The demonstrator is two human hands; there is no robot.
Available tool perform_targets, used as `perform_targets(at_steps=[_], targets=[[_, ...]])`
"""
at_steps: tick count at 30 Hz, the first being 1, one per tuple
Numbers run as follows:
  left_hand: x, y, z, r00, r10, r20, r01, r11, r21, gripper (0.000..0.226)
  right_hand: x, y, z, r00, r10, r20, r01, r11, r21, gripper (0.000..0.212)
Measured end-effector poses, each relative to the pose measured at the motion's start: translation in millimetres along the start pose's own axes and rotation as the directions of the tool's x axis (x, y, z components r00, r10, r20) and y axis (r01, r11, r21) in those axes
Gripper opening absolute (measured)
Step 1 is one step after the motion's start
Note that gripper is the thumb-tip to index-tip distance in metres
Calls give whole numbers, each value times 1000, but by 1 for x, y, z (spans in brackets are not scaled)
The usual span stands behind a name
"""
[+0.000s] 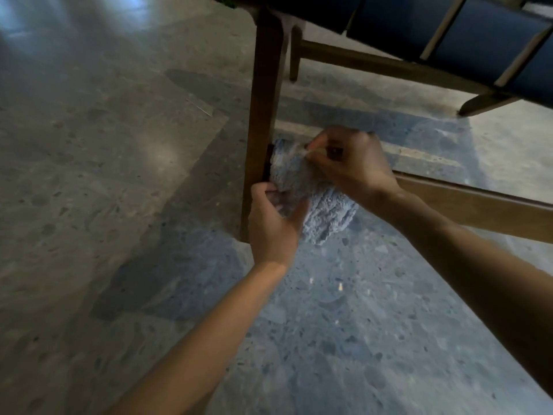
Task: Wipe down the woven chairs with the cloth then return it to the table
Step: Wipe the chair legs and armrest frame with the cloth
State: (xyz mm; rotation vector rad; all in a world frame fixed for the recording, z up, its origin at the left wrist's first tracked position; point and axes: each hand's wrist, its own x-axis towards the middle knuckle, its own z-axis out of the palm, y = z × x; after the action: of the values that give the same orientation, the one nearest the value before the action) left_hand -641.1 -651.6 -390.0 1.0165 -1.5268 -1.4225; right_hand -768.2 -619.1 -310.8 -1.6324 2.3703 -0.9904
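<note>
Cloth: a fluffy grey-blue cloth (324, 218) is bunched between both hands and pressed against the right face of the chair leg (264, 94), low down, near the floor (104, 175).
Left hand: the left hand (273, 226) is curled round the cloth's lower edge, just beside the leg. It is the nearer hand to the wood.
Right hand: the right hand (353, 166) pinches the cloth's upper part in curled fingers, on the side away from the leg, in front of the near end of the side rail (478, 202).
Leg axis: the leg runs nearly upright from the woven seat (466, 34) down to the floor. The cloth lies beside it, not wrapped around it.
Step judged: the leg is being wiped. The next stroke is best taken along the upright, with the left hand guiding.
Table: not in view, so the cloth's return is judged not yet done.
</note>
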Motion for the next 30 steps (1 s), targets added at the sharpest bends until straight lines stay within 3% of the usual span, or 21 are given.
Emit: perform_targets(at_steps=[3,8,10,13,18,19,23,25,27,28,30], targets=[[-1,3,11,979,174,-107,-152,971,182,22,-11,3,-16,997,-42,-72,41,999,-20,5],[-3,21,11,926,374,-53,-343,891,296,11,-49,10,-52,991,57,-118,-48,996,74,6],[-1,30,4,902,431,36,-418,848,327,10,-64,14,-64,992,116,-58,-113,992,59,8],[2,37,-6,879,399,262,-474,792,385,12,-79,21,-71,986,161,41,-161,987,-5,8],[0,41,-6,789,418,450,-614,536,579,16,-87,22,-71,983,176,58,-182,977,113,11],[0,42,-6,774,395,495,-631,542,554,11,-87,22,-71,983,176,46,-180,977,118,14],[5,47,-11,718,263,645,-563,764,315,18,-87,19,-71,993,117,18,-119,983,141,15],[7,49,-16,689,232,687,-543,793,277,26,-86,24,-70,994,109,33,-112,983,145,13],[12,47,-26,653,164,740,-613,688,388,67,-85,30,-70,988,126,92,-138,980,142,25],[14,45,-30,632,137,763,-677,577,457,84,-84,34,-71,979,131,156,-155,976,151,34],[16,42,-35,562,148,814,-808,307,502,99,-84,40,-72,933,134,334,-177,979,100,44]])
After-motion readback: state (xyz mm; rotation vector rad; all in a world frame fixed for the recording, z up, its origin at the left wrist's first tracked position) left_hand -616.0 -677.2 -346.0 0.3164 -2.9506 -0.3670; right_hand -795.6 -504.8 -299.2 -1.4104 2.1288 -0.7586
